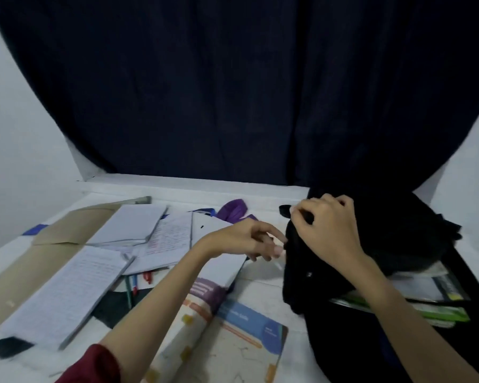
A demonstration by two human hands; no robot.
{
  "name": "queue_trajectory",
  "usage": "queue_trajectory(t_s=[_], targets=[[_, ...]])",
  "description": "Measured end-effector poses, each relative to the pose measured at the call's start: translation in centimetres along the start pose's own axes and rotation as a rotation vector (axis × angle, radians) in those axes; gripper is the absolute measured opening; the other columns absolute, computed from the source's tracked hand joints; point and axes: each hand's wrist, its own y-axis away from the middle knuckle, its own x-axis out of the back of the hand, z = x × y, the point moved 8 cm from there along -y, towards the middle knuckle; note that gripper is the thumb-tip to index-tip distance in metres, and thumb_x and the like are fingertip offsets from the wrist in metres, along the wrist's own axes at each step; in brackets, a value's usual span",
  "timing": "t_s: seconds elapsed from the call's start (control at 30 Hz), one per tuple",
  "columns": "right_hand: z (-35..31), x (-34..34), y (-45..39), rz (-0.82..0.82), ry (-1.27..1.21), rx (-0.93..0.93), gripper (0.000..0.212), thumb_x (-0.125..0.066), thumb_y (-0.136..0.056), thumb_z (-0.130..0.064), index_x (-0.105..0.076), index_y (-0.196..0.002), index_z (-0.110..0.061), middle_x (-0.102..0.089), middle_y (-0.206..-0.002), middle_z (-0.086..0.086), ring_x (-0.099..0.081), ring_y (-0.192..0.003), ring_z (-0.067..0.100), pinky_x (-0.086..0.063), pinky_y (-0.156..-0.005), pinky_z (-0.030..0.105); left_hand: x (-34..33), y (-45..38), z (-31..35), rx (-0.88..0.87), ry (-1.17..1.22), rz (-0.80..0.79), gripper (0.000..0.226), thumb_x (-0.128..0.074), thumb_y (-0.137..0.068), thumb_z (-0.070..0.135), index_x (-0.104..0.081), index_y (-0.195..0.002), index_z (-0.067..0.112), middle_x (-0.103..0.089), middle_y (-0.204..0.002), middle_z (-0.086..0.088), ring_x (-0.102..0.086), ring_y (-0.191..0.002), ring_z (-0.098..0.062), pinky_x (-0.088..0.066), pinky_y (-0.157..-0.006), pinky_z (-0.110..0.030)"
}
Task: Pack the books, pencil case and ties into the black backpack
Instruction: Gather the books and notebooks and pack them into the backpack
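From the head camera, the black backpack [371, 244] lies on the right of the white table [263, 288], its opening turned toward the person; the right hand [327, 225] sits on its upper flap, fingers curled and pinching the black fabric near a small loop; the left hand [249, 240] hovers just beside the pack's left edge, fingers loosely bent, holding nothing that can be seen. Some books [415, 286] already lie inside the pack, with a green edge showing; open notebooks [67, 288] and a colourful workbook [233, 335] spread to the left of the hands. A purple item [233, 210] lies behind them; too blurred to identify. The backpack's lower part is cut off by the frame.
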Motion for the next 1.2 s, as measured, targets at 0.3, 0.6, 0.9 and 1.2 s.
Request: queue_trajectory(t_s=[0.3, 0.6, 0.9, 1.2], targets=[[-16.4, -17.7, -1.1, -0.476, -0.233, -0.019, 0.029, -0.047, -0.092, -0.026, -0.068, -0.077, -0.013, -0.069, -0.077, 0.000, -0.057, -0.078, 0.021, -0.036, -0.090, 0.036, 18.2, 13.9, -24.8, 0.370, 0.594, 0.829, 0.026, -0.056, -0.095, 0.015, -0.056, -0.119, 0.005, -0.056, -0.120, -0.013, -0.053, -0.107, -0.023, -0.041, -0.090, -0.032], [-26.2, -31.2, -1.6, -0.823, -0.402, -0.267, 0.025, -0.051, -0.091, -0.029, -0.063, -0.107, -0.014, -0.064, -0.112, 0.004, -0.057, -0.105, 0.024, -0.043, -0.091, 0.032, 25.3, 20.0, -38.6, 0.471, 1.152, 1.178, 0.024, -0.051, -0.090, 0.009, -0.052, -0.113, -0.001, -0.053, -0.085, -0.009, -0.050, -0.067, -0.015, -0.042, -0.060, -0.026], [-24.8, -37.1, -1.5, -0.884, -0.461, -0.541, 0.043, -0.051, -0.091, -0.022, -0.046, -0.131, -0.006, -0.055, -0.124, 0.010, -0.052, -0.111, 0.023, -0.041, -0.089, 0.028, 28.2, 17.9, -40.0, 0.344, 1.398, 1.249, 0.021, -0.039, -0.094, 0.006, -0.057, -0.084, 0.014, -0.061, -0.073, 0.000, -0.052, -0.069, -0.011, -0.045, -0.062, -0.022], [-22.1, -38.6, -2.9, -0.716, -0.774, -0.917, 0.048, -0.038, -0.097, -0.049, -0.055, -0.077, -0.010, -0.064, -0.080, 0.011, -0.062, -0.065, 0.023, -0.047, -0.059, 0.028, 30.4, 12.8, -37.1, 0.412, 0.127, 0.791, 0.017, -0.054, -0.092, 0.008, -0.064, -0.105, 0.011, -0.060, -0.093, -0.003, -0.058, -0.086, -0.020, -0.039, -0.056, -0.010]])
